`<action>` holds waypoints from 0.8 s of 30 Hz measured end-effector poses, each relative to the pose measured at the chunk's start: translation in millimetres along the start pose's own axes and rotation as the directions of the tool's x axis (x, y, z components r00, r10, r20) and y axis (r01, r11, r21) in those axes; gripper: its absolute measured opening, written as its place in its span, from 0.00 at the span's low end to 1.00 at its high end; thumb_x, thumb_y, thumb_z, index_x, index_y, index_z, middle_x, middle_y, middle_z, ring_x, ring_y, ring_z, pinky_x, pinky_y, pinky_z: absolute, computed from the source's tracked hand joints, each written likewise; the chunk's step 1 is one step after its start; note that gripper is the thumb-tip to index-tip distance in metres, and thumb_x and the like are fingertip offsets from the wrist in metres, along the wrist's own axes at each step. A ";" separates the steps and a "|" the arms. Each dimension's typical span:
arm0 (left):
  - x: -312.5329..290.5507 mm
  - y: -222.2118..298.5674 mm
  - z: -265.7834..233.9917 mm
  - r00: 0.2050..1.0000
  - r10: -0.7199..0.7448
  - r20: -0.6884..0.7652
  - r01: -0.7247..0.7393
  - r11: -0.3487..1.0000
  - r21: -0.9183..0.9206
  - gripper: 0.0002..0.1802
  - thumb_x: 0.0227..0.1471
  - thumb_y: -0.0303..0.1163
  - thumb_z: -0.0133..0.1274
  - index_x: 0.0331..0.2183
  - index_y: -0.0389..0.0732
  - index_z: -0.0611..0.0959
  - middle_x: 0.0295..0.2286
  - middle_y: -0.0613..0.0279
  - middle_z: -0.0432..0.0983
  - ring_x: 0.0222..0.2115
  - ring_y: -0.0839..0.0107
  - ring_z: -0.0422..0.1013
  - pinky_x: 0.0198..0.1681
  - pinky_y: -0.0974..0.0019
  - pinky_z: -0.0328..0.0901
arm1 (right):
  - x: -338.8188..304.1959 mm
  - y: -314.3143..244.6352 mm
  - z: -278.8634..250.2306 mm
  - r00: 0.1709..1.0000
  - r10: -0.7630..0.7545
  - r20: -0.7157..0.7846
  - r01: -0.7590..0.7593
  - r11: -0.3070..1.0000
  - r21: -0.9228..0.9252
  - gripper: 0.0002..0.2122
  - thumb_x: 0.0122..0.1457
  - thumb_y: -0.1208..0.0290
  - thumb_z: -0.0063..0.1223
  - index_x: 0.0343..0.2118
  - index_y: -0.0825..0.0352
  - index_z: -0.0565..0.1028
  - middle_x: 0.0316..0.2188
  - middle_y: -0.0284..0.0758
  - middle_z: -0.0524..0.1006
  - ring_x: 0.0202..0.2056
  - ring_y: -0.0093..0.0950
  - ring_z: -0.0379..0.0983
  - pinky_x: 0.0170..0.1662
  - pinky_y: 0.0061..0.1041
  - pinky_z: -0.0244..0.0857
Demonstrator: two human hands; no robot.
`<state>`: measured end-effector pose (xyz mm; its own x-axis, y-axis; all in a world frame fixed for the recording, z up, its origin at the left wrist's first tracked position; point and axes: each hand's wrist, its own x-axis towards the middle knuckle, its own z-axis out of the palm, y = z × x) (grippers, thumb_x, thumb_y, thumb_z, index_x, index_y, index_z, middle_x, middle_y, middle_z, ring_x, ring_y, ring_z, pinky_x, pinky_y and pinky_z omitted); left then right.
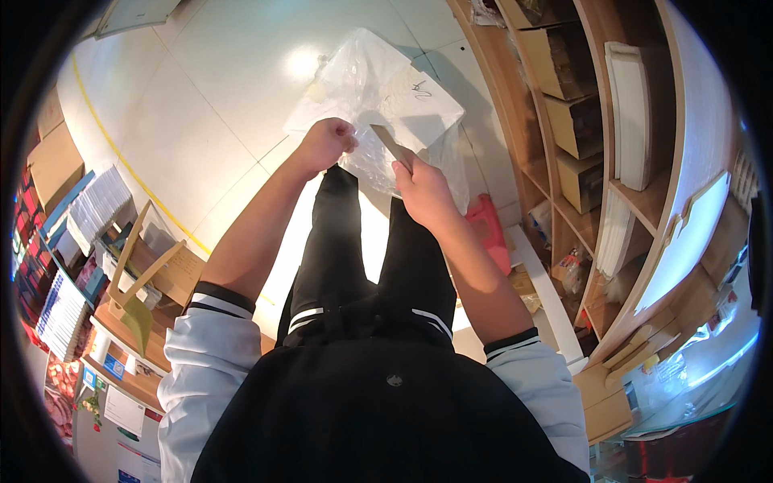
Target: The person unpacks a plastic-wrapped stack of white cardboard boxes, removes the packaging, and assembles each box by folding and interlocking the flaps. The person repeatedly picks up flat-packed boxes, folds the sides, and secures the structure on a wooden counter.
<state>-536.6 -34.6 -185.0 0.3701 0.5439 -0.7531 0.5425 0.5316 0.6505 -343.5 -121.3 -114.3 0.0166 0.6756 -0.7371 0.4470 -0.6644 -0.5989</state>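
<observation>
White flat panels point(439, 109) lie on the floor in front of me, partly covered by a clear, wrinkled plastic bag point(378, 165). My left hand point(326, 145) is at the near left edge of the plastic, its fingers closed in a pinch on it. In my right hand point(423, 187), a flat brown strip point(390, 143) is gripped between thumb and fingers, its free end pointing up and left over the plastic. What the strip is made of cannot be made out. One panel carries a dark scribbled mark.
Wooden shelves point(592, 217) with cardboard boxes point(572, 125) and white stacks rise close on my right. A red plastic object point(485, 229) stands near my right forearm. To the left are cardboard point(177, 274), stacked white items point(98, 201) and a yellow floor line point(121, 153).
</observation>
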 end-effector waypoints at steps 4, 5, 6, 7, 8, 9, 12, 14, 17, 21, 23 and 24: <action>-1.8 -5.0 0.1 1.000 -0.029 -0.010 0.027 0.990 -0.136 0.09 0.47 0.24 0.53 0.33 0.30 0.78 0.23 0.59 0.75 0.25 0.72 0.70 0.31 0.69 0.65 | 11.0 -11.2 8.1 0.997 -0.053 0.048 0.060 0.983 -0.171 0.16 0.62 0.65 0.39 0.51 0.59 0.69 0.34 0.47 0.77 0.38 0.47 0.72 0.43 0.41 0.65; -5.4 1.5 1.9 0.998 -0.022 -0.053 0.017 0.996 -0.092 0.08 0.46 0.24 0.54 0.31 0.31 0.79 0.22 0.59 0.75 0.24 0.72 0.70 0.31 0.69 0.65 | 13.8 -11.7 10.5 0.997 -0.048 0.062 0.060 0.977 -0.205 0.16 0.62 0.65 0.39 0.51 0.59 0.70 0.34 0.47 0.77 0.39 0.46 0.72 0.43 0.41 0.65; -4.9 -3.9 0.7 0.998 -0.028 -0.048 0.025 0.996 -0.080 0.08 0.45 0.25 0.55 0.31 0.32 0.80 0.23 0.58 0.76 0.25 0.71 0.71 0.31 0.69 0.65 | 15.9 -12.8 12.4 0.996 -0.042 0.076 0.059 0.969 -0.238 0.16 0.62 0.65 0.39 0.51 0.60 0.70 0.34 0.47 0.77 0.39 0.46 0.72 0.43 0.41 0.65; -2.6 -10.2 -0.1 0.999 -0.033 -0.043 0.030 0.997 -0.067 0.08 0.45 0.26 0.55 0.31 0.33 0.80 0.23 0.57 0.76 0.26 0.70 0.72 0.32 0.68 0.66 | 17.8 -14.9 13.6 0.996 -0.030 0.087 0.051 0.965 -0.256 0.16 0.62 0.66 0.39 0.51 0.61 0.70 0.35 0.47 0.77 0.39 0.46 0.72 0.43 0.41 0.65; -0.9 -16.4 -0.3 0.999 -0.038 -0.039 0.036 0.998 -0.053 0.08 0.44 0.26 0.56 0.30 0.34 0.81 0.24 0.56 0.77 0.26 0.69 0.73 0.32 0.68 0.66 | 19.4 -17.0 14.7 0.995 -0.017 0.097 0.043 0.961 -0.273 0.16 0.62 0.66 0.39 0.51 0.61 0.70 0.35 0.47 0.77 0.40 0.47 0.72 0.44 0.41 0.65; 0.9 -22.2 1.7 0.997 -0.026 -0.066 0.027 0.999 0.018 0.08 0.44 0.27 0.56 0.30 0.35 0.81 0.25 0.55 0.78 0.27 0.67 0.74 0.33 0.67 0.67 | 21.3 -18.9 15.6 0.994 -0.004 0.107 0.035 0.956 -0.291 0.16 0.61 0.67 0.39 0.50 0.62 0.70 0.36 0.47 0.77 0.40 0.47 0.72 0.44 0.41 0.65; 4.0 -20.2 13.1 0.986 -0.067 -0.149 0.092 0.983 0.162 0.09 0.42 0.29 0.57 0.29 0.37 0.82 0.27 0.53 0.79 0.30 0.62 0.75 0.36 0.64 0.67 | 30.0 -20.1 21.9 0.990 0.037 0.135 0.014 0.933 -0.361 0.15 0.60 0.69 0.40 0.49 0.63 0.71 0.37 0.48 0.77 0.42 0.47 0.72 0.45 0.41 0.65; 5.3 -14.0 21.6 0.955 -0.199 -0.220 0.234 0.961 0.147 0.10 0.42 0.31 0.56 0.30 0.38 0.82 0.28 0.52 0.79 0.32 0.59 0.75 0.37 0.62 0.68 | 35.2 -19.0 24.1 0.988 0.048 0.148 0.008 0.933 -0.359 0.15 0.59 0.70 0.41 0.48 0.64 0.72 0.37 0.49 0.76 0.42 0.46 0.72 0.45 0.41 0.65; -9.2 -7.2 18.7 0.970 -0.116 -0.212 0.151 0.975 0.160 0.09 0.47 0.27 0.51 0.31 0.33 0.80 0.27 0.55 0.78 0.30 0.65 0.74 0.36 0.66 0.67 | 42.8 -20.5 25.2 0.984 0.051 0.172 0.015 0.931 -0.364 0.14 0.59 0.70 0.42 0.45 0.65 0.74 0.37 0.49 0.76 0.42 0.46 0.72 0.45 0.40 0.65; -12.2 -12.5 15.4 0.975 -0.056 -0.214 0.067 0.997 0.045 0.09 0.49 0.25 0.49 0.33 0.30 0.78 0.26 0.56 0.78 0.29 0.69 0.74 0.36 0.68 0.66 | 53.8 -20.7 22.0 0.968 0.110 0.225 -0.020 0.930 -0.367 0.13 0.58 0.69 0.44 0.44 0.66 0.74 0.37 0.49 0.76 0.42 0.47 0.72 0.44 0.41 0.66; -14.8 -12.3 17.1 0.971 -0.066 -0.231 0.070 0.998 0.006 0.09 0.49 0.25 0.48 0.33 0.31 0.77 0.26 0.57 0.77 0.29 0.69 0.74 0.36 0.68 0.66 | 56.0 -22.2 21.5 0.966 0.137 0.221 -0.061 0.946 -0.319 0.13 0.57 0.68 0.45 0.42 0.66 0.75 0.37 0.49 0.76 0.42 0.47 0.72 0.44 0.41 0.66; -16.2 -11.8 18.1 0.967 -0.078 -0.244 0.081 0.997 0.003 0.08 0.49 0.24 0.48 0.33 0.31 0.77 0.26 0.57 0.77 0.29 0.69 0.73 0.36 0.68 0.66 | 57.2 -23.2 21.9 0.964 0.150 0.220 -0.081 0.952 -0.295 0.12 0.57 0.68 0.46 0.42 0.66 0.75 0.36 0.50 0.76 0.42 0.47 0.72 0.44 0.41 0.65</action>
<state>-535.4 -61.4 -182.3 0.1318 0.6428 -0.7546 0.5728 0.5719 0.5872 -372.5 -74.3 -149.4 -0.1137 0.4816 -0.8690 0.6881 -0.5928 -0.4185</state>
